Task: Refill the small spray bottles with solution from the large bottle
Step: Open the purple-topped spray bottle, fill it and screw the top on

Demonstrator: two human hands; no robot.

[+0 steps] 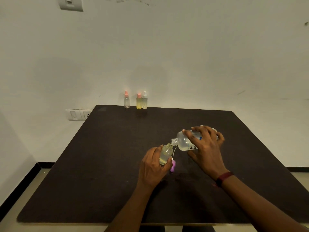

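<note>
Near the table's (100, 164) middle, the left hand (153, 168) gripped a small bottle (165, 154); the right hand (206, 148) clasped the large bottle (184, 142), seemingly pouring.

Dim, warm light covers the pale painted wall (184, 56), wide-angle distortion bows the edges of the dark matte tabletop (108, 164), which swallows detail, and a faint shadow sits beneath the left hand (153, 169).

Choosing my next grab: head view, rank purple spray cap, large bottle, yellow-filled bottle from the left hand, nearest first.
From the left hand, gripping the small bottle:
1. purple spray cap, beside it
2. large bottle, right, in the right hand
3. yellow-filled bottle, far table edge
</note>
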